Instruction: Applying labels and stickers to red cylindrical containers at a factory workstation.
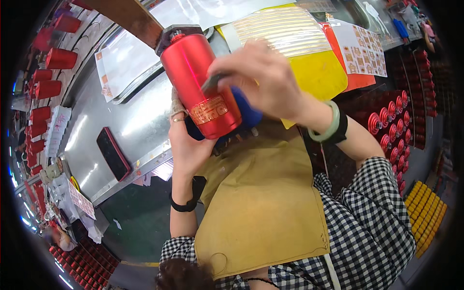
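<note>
A shiny red metal bottle lies tilted in front of me, its far end against a dark angular block. Near its lower end is a gold patterned decal. My left hand is closed round the lower end from the left and below, a ring and a fabric finger cover on its fingers; the bottle hides some of them. Slightly blurred, my right hand pinches a small dark flat piece at the bottle's side, just above the decal. Whether the piece touches the bottle I cannot tell.
A wooden bar slants in from the top. Sheets of gold strips lie on a yellow folder, beside a printed decal sheet. A phone rests on the metal table. Red cups line the left.
</note>
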A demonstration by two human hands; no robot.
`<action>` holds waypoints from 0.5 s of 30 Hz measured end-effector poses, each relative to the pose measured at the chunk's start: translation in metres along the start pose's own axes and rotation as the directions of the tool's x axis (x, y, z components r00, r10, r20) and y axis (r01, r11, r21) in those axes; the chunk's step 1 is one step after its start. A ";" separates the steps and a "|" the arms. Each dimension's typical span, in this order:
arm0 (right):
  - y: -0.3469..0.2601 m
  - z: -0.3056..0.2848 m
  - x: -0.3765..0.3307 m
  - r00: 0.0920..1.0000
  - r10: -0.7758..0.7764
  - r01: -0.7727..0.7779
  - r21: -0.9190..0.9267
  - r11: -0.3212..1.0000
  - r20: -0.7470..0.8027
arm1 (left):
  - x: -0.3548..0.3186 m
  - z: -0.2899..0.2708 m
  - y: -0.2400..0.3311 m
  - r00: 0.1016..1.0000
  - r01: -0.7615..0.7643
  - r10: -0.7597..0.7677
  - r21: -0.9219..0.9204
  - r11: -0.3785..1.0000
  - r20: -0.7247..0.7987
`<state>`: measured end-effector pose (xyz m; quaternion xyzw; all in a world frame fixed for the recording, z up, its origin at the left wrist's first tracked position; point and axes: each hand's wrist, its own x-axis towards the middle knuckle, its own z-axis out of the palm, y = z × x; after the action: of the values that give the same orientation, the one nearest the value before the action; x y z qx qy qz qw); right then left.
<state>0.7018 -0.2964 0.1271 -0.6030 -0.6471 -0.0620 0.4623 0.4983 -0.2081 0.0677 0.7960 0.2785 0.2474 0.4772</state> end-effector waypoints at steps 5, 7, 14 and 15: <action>-0.013 0.005 -0.011 0.889 -0.457 0.456 0.034 0.889 0.029 | 0.000 0.000 0.004 0.999 -0.031 0.030 -0.034 0.999 -0.020; -0.019 0.001 -0.010 0.917 -0.353 0.337 0.114 0.935 0.186 | 0.000 0.002 0.006 1.000 -0.003 0.002 -0.163 0.987 -0.002; -0.012 0.004 -0.013 0.896 -0.442 0.442 0.002 0.897 0.046 | -0.003 0.000 0.019 0.993 -0.001 0.009 0.063 0.998 -0.117; -0.016 0.001 -0.012 0.914 -0.388 0.385 0.043 0.922 0.121 | -0.006 0.000 0.022 0.981 -0.069 0.089 0.117 0.991 -0.174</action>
<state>0.6861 -0.3086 0.1262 -0.4618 -0.7821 -0.1079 0.4043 0.4984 -0.2213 0.0869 0.8061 0.3014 0.3209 0.3955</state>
